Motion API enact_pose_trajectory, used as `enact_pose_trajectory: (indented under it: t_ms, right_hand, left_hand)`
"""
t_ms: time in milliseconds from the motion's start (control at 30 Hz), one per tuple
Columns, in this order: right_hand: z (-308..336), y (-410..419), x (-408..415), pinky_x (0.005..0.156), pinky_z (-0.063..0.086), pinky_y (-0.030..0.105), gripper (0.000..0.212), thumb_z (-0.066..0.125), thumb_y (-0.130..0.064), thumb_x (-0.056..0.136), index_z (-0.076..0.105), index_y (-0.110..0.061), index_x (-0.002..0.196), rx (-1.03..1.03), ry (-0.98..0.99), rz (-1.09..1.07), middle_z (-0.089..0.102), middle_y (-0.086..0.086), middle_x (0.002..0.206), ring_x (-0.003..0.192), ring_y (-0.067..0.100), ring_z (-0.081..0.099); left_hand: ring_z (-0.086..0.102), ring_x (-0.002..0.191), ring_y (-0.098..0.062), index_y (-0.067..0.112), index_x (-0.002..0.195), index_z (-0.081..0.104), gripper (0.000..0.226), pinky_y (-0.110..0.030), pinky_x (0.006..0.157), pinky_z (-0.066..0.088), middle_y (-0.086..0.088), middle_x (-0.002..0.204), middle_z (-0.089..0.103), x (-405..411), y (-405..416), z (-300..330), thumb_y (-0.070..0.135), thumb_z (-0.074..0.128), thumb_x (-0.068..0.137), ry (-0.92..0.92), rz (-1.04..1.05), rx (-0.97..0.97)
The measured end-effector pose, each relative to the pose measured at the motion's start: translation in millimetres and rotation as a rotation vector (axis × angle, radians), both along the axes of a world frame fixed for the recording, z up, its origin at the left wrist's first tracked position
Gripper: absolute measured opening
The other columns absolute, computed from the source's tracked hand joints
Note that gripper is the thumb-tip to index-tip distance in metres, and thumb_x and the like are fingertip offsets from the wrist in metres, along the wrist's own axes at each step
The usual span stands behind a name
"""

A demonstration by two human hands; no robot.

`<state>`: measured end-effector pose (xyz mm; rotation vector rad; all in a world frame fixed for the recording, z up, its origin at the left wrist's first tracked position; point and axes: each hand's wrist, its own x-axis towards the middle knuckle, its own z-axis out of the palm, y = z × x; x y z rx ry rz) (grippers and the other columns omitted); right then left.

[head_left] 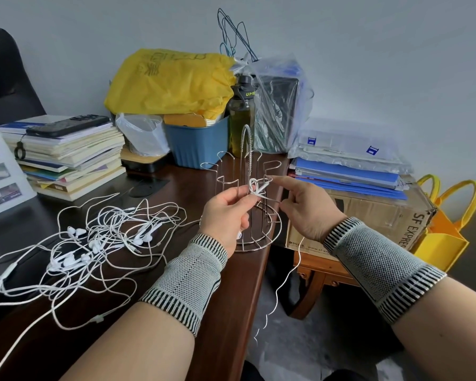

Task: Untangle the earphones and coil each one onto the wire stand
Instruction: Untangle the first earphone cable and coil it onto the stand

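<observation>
Earphone cord (256, 189) looped on wire stand (248, 204), both hands (227, 213) (308, 210) pinching

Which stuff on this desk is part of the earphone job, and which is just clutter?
Job: wire stand, white cord being wound on it, earphone tangle.
Clutter: book stack, phone, yellow bag, bottle, blue folders.
</observation>
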<state>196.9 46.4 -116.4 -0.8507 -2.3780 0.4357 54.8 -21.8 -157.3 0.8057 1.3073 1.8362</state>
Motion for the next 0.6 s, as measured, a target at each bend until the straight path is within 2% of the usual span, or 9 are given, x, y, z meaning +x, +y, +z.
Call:
enact_pose_trajectory:
  t_ms: [133,200,300,367,400,467,533,600]
  right_hand:
    - [-3,0,0,0.046,0.035,0.01,0.051,0.049,-0.006,0.09,0.05,-0.026,0.137,-0.008,-0.02,-0.002,0.044,-0.013,0.049,0.044,0.003,0.043]
    - [-5,1,0,0.047,0.034,0.009,0.05,0.05,-0.006,0.091,0.051,-0.027,0.136,-0.009,-0.016,-0.006,0.044,-0.013,0.049,0.043,0.002,0.044]
    - [-10,4,2,0.05,0.037,0.008,0.039,0.054,-0.012,0.092,0.056,-0.028,0.129,-0.076,0.029,-0.01,0.048,-0.01,0.053,0.044,-0.002,0.048]
    - [-14,10,8,0.055,0.04,0.012,0.018,0.061,-0.018,0.091,0.065,-0.022,0.108,-0.233,0.114,-0.005,0.053,-0.009,0.059,0.048,-0.001,0.049]
    - [-15,12,12,0.057,0.043,0.019,0.008,0.064,-0.019,0.089,0.067,-0.017,0.097,-0.354,0.159,0.01,0.055,-0.006,0.061,0.052,0.003,0.05]
    - [-16,19,21,0.056,0.047,0.027,0.008,0.068,-0.015,0.087,0.066,-0.009,0.082,-0.61,0.227,0.057,0.057,0.003,0.064,0.055,0.014,0.052]
    - [-16,26,29,0.059,0.05,0.029,0.009,0.068,-0.012,0.085,0.065,-0.005,0.08,-0.776,0.245,0.049,0.057,0.009,0.067,0.056,0.016,0.054]
    - [-13,30,33,0.056,0.046,0.028,0.01,0.067,-0.011,0.086,0.063,-0.002,0.084,-0.861,0.263,-0.003,0.054,0.01,0.068,0.052,0.014,0.051]
  left_hand:
    - [0.039,0.047,-0.007,0.015,0.093,0.072,0.006,-0.019,0.046,0.036,-0.001,0.081,0.072,3,1,1,0.017,0.07,0.088,-0.003,0.036,-0.005]
    - [0.039,0.046,-0.007,0.017,0.087,0.072,0.002,-0.022,0.048,0.035,-0.004,0.081,0.07,5,1,2,0.018,0.071,0.087,0.019,0.066,-0.016]
    - [0.037,0.046,-0.008,0.019,0.077,0.073,0.01,-0.025,0.05,0.031,-0.011,0.082,0.064,4,2,3,0.016,0.071,0.086,0.028,0.099,-0.021]
    - [0.037,0.046,-0.008,0.022,0.07,0.075,0.016,-0.025,0.051,0.029,-0.013,0.083,0.06,3,1,4,0.016,0.072,0.085,0.015,0.092,-0.021]
    - [0.036,0.047,-0.008,0.025,0.069,0.076,0.019,-0.025,0.052,0.029,-0.012,0.085,0.059,2,1,4,0.016,0.072,0.085,0.008,0.082,-0.022]
    - [0.035,0.048,-0.008,0.027,0.068,0.076,0.021,-0.025,0.051,0.029,-0.011,0.087,0.057,-1,0,4,0.016,0.071,0.085,0.006,0.066,-0.027]
    - [0.035,0.047,-0.007,0.021,0.07,0.075,0.016,-0.021,0.048,0.031,-0.012,0.087,0.057,-3,0,3,0.015,0.072,0.085,0.013,0.057,-0.023]
    - [0.035,0.044,-0.006,0.019,0.074,0.072,0.011,-0.02,0.045,0.031,-0.015,0.086,0.058,-4,0,3,0.015,0.072,0.085,0.027,0.064,-0.019]
